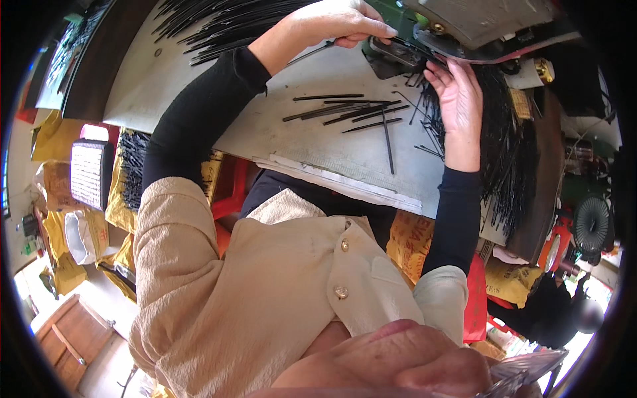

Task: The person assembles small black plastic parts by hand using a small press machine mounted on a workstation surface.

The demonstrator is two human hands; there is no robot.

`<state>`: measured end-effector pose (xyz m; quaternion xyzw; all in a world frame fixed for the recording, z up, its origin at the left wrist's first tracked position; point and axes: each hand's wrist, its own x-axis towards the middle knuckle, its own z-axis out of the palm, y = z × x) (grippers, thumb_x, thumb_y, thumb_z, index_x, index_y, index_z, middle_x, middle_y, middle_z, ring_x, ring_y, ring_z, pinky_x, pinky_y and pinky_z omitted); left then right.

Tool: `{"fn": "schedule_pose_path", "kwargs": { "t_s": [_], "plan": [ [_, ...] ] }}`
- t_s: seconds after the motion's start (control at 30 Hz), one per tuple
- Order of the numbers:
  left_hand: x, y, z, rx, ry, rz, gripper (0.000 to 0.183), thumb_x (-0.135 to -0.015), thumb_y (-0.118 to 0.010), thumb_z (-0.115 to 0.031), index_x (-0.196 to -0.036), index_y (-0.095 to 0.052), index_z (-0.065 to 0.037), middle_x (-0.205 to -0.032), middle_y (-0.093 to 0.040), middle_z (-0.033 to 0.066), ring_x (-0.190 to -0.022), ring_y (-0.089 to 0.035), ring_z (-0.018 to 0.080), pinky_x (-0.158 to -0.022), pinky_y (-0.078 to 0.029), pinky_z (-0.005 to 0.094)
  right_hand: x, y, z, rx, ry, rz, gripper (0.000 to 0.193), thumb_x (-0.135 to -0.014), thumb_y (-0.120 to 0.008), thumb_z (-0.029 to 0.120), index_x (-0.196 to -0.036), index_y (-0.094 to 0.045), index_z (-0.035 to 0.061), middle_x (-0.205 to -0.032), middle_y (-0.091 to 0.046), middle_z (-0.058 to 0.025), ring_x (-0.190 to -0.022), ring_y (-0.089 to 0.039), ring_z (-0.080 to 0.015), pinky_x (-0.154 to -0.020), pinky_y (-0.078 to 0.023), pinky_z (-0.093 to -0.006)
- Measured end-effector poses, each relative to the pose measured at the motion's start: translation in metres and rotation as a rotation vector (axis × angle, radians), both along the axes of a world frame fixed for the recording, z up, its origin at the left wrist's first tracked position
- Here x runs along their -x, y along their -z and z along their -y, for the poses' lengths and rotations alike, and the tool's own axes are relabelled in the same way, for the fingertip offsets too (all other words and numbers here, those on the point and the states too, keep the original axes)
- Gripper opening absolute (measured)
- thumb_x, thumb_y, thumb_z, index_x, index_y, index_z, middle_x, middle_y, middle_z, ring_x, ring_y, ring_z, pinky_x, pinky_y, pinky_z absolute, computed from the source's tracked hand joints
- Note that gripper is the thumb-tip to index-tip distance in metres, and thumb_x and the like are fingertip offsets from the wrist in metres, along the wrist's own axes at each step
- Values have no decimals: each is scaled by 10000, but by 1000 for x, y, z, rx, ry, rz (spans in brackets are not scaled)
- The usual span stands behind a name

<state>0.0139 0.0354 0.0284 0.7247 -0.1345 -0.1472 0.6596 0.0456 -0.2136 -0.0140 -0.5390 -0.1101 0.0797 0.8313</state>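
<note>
My left hand [342, 25] reaches to the green machine [397, 18] at the top. Its thumb and fingers are pinched on a thin black rod, mostly hidden against the machine's dark parts. My right hand [458, 96] is raised at the machine's right side, palm turned up. Its fingers are loosely curled and apart, with the tips beside the machine's dark lower edge; I see nothing gripped in them. Several loose black rods [358, 113] lie on the pale worktable [265, 126] between my arms.
A large bundle of black rods [219, 26] spreads across the table's far left. Another dense heap of rods [507, 152] lies right of my right forearm. Yellow sacks [66, 252] stand at the left, near a white basket [91, 169]. A round fan [592, 224] is at the far right.
</note>
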Motion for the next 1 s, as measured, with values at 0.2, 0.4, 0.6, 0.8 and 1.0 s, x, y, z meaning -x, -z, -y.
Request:
{"fn": "schedule_pose_path", "kwargs": {
  "t_s": [0.2,0.4,0.6,0.8,1.0],
  "plan": [
    [5,20,4,-422,11,108,353,-841,-624,-334,-881,-667,14,-472,-418,1,-377,-373,74,-375,-278,206,33,-19,-27,858,32,639,161,-778,-671,106,-899,-631,7,-784,-622,-42,-699,-549,-92,-659,-450,-228],
    [14,23,-5,-389,-46,156,477,-803,-619,-467,-923,-655,-7,-525,-465,-5,-391,-423,63,-389,-331,157,50,-32,-31,1127,-46,919,114,-762,-637,97,-852,-636,27,-770,-618,-87,-655,-577,-209,-625,-455,-298],
    [18,31,-36,-921,-179,700,288,-817,-607,-319,-791,-660,-37,-591,-582,53,-494,-547,139,-480,-434,257,39,-17,-17,782,-165,404,241,-853,-577,129,-1016,-612,-44,-775,-628,-26,-626,-525,-57,-581,-443,-203],
    [16,34,-27,-1130,-230,540,198,-741,-617,-238,-806,-682,-63,-729,-652,104,-659,-631,242,-643,-509,313,41,-18,-19,679,-356,89,318,-867,-533,214,-1096,-583,-1,-760,-610,-5,-637,-509,-24,-550,-393,-159],
    [17,28,-23,-1117,-222,502,196,-723,-613,-225,-792,-680,-55,-716,-647,111,-658,-631,240,-641,-507,319,44,-16,-22,661,-417,44,336,-868,-524,242,-1113,-575,17,-736,-572,29,-633,-497,-21,-520,-375,-145]
  ]
}}
